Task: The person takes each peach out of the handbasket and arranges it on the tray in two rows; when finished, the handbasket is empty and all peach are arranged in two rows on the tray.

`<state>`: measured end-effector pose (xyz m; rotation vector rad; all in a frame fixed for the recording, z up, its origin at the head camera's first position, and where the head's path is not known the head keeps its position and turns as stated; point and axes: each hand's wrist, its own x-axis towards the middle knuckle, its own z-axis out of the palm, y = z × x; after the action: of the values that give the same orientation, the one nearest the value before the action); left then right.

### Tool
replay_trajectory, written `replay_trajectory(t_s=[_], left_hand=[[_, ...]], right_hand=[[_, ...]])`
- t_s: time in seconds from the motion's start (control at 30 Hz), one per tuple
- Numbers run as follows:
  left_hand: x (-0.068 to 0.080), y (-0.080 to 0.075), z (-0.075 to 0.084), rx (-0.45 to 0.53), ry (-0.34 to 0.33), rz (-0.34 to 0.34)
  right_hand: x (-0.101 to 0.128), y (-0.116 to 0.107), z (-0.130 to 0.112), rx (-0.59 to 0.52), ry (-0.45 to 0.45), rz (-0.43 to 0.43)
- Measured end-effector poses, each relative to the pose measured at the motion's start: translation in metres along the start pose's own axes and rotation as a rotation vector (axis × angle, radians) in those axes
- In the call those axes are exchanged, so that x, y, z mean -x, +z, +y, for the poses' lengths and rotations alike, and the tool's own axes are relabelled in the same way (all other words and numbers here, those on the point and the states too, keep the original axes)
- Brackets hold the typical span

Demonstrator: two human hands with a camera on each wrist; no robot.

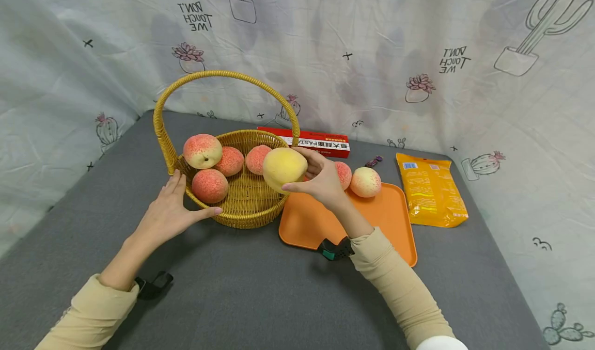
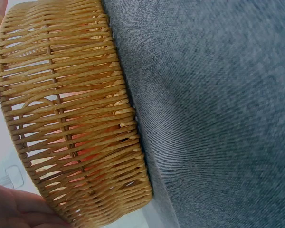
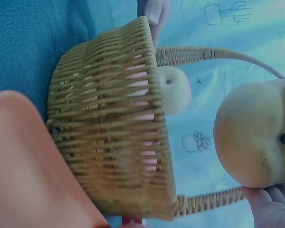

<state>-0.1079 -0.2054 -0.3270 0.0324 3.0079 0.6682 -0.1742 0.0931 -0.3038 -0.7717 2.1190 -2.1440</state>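
Gently — the right hand (image 1: 323, 177) pinches the yellow fruit (image 1: 284, 169) with thumb and fingers, up above the basket (image 1: 246, 222).

From my far-off seat, I see the left hand (image 1: 171, 213) with straight fingers and thumb spread away, touching the basket's rim; I think that touch helps stop it tipping. Pink peaches (image 1: 210, 186) lie in the basket, left of the right hand, and the tall handle (image 1: 223, 75) has one foot just beside that hand's fingers. To set the fruit down well, I'd mind that foot, go low where the woven floor shows, down and left of the right hand, and let go softly — a drop could make it bounce.
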Motion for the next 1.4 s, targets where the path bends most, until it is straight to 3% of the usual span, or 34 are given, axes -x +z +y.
replay_trajectory(t_s=[0.67, 1.07, 1.4], left_hand=[[0.000, -0.001, -0.001, -0.009, 0.005, -0.010], [0.001, -0.001, 0.001, 0.002, 0.007, -0.014], [0.000, -0.002, 0.001, 0.001, 0.005, -0.008]], right_hand=[[0.030, -0.047, 0.020, 0.034, 0.106, 0.152], [0.044, -0.075, 0.020, 0.074, 0.050, 0.235], [0.056, -0.102, 0.018, 0.087, 0.078, 0.304]])
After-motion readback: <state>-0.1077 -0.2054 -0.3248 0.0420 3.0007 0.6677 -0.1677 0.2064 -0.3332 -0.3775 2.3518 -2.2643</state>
